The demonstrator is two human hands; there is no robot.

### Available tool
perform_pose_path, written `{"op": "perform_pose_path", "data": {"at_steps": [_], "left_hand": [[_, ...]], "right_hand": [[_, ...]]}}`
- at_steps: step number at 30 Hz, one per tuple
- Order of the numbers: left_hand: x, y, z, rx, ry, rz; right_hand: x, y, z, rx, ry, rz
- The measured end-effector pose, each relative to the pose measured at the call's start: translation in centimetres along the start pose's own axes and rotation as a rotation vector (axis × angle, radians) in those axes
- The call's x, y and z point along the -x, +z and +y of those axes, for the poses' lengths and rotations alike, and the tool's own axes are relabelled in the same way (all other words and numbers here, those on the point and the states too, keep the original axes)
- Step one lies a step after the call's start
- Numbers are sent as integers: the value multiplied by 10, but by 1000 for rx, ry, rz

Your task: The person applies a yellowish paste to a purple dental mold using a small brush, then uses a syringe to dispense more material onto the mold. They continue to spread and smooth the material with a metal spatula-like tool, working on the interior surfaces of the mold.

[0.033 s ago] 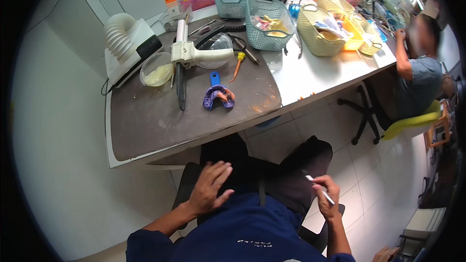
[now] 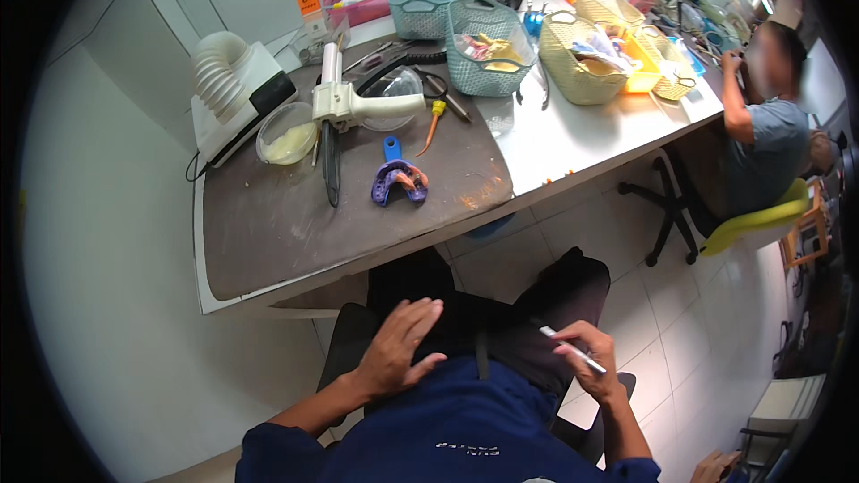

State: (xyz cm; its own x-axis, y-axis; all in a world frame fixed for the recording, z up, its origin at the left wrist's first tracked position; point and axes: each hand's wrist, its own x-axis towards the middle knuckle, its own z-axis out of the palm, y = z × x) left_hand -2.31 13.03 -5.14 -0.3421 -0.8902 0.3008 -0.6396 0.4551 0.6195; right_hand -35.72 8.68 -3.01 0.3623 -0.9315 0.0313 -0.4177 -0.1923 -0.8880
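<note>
My left hand (image 2: 401,351) lies flat on my left thigh with its fingers spread and nothing in it. My right hand (image 2: 591,367) rests over my right thigh and grips a slim white pen-like tool (image 2: 573,351) that points up and left. I sit back from the table (image 2: 573,139), both hands well below its front edge. On its brown mat (image 2: 268,224) lie a purple dental impression tray (image 2: 398,181) and a white dispensing gun (image 2: 358,107).
A bowl of pale yellow material (image 2: 286,136) and a white unit with a ribbed hose (image 2: 234,80) stand at the mat's left. Teal baskets (image 2: 488,45) and a yellow basket (image 2: 586,58) crowd the back. Another person (image 2: 761,148) sits at the right on a yellow-green chair (image 2: 761,215).
</note>
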Motion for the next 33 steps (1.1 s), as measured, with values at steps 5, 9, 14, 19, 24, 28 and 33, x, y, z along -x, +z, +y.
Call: {"op": "perform_pose_path", "data": {"at_steps": [5,9,14,19,24,28,33], "left_hand": [[-52,0,34,-22,215,-123],[-57,9,30,29,221,-24],[-62,-1,34,76,266,-97],[-65,0,33,25,404,-156],[-66,-1,39,-30,433,-170],[-71,5,41,-65,456,-193],[-91,-8,26,-68,430,-178]], "right_hand": [[-40,20,-40,-225,-112,-331],[-39,27,-37,-531,50,-303],[-35,30,-22,-795,146,-325],[-20,28,-15,-783,123,-326],[-13,26,-13,-788,69,-286],[-7,23,-8,-832,46,-213],[9,-2,22,-1009,16,179]]}}
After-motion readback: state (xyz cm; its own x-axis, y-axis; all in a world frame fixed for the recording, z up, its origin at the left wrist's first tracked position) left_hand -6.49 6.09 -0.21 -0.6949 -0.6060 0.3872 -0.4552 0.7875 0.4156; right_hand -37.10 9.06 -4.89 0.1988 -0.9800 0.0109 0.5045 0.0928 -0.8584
